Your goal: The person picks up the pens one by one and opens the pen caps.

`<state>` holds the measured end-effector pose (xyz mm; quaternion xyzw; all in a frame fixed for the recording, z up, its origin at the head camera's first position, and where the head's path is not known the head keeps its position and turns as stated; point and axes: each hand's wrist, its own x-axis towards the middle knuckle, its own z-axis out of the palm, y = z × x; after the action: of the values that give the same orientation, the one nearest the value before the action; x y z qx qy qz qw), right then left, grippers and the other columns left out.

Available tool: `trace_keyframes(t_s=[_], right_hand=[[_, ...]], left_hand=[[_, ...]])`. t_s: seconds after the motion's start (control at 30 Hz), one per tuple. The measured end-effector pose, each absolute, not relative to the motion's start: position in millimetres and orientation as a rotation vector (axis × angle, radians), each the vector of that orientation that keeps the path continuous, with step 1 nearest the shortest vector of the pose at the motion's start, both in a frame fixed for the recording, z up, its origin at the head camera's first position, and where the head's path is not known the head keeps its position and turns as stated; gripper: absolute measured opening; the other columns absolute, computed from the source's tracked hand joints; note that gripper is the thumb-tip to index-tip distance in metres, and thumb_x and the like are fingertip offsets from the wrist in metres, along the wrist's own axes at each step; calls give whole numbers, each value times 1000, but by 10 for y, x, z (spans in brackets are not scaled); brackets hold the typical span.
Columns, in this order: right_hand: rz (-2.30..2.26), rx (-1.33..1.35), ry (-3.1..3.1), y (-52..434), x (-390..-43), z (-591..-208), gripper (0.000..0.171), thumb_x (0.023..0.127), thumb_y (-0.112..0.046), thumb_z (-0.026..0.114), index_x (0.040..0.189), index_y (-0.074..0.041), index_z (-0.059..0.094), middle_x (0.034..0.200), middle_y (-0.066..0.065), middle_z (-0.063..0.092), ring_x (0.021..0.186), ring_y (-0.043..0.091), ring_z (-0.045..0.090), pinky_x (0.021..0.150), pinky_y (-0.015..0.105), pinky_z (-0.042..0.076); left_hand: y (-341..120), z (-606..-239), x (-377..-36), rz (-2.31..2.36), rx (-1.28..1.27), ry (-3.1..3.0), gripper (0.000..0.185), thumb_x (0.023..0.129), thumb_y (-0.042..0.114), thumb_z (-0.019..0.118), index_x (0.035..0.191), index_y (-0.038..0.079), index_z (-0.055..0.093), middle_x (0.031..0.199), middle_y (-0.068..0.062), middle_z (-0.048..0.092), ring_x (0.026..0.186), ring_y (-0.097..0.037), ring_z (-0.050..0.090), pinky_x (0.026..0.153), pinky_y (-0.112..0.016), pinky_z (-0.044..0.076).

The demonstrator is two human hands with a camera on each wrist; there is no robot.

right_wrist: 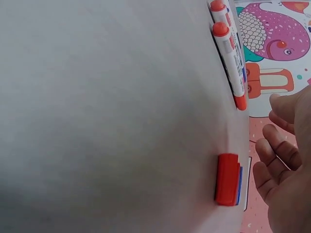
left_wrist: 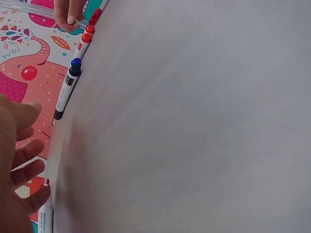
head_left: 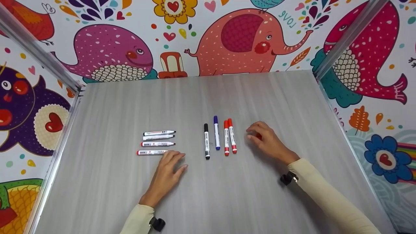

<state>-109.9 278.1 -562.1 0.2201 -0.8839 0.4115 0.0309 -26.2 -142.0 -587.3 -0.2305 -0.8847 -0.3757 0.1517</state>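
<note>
Left hand (head_left: 165,176): fingers apart, beside 4 markers (head_left: 158,137). Right hand (head_left: 268,141): fingers loosely apart, near 1 red object (right_wrist: 227,179). Far table edge (head_left: 195,78): well beyond.

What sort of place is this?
Probably a small booth or staged workstation. Cartoon-printed walls stand on the three sides in view around a grey wood-grain table, and metal posts rise at its far corners. What the booth is part of can't be told.

A hand could pass between the left markers (head_left: 158,137) and black marker (head_left: 207,142); the right hand (head_left: 269,141) overhangs the red block (right_wrist: 226,180).
</note>
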Motion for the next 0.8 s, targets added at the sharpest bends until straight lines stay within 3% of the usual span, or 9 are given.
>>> trace_keyframes(t_s=[0.1,0.33,0.8], right_hand=[[1265,718,-2724,2722,-1138,-5622,22,100,-2,80,121,0,77,122,8,68,110,25,62,91,36,54],[1248,793,-2735,2590,-1215,-5584,21,102,-3,77,123,3,75,126,12,68,121,29,66,104,50,55],[1261,755,-2811,2385,-1303,-5563,30,102,-5,78,132,-2,74,133,12,65,128,29,59,112,52,52]], left_hand=[[-1387,-5867,-257,-1098,-656,-2549,39,88,1,91,125,-2,77,120,-8,70,117,-26,63,102,-41,52],[-1343,-5886,-255,-1128,-658,-2549,43,87,1,91,128,-2,75,124,-9,68,122,-27,61,105,-41,49],[-1105,-5905,-279,-1190,-595,-2613,54,92,7,90,140,-4,68,137,-11,64,133,-29,56,113,-48,48]])
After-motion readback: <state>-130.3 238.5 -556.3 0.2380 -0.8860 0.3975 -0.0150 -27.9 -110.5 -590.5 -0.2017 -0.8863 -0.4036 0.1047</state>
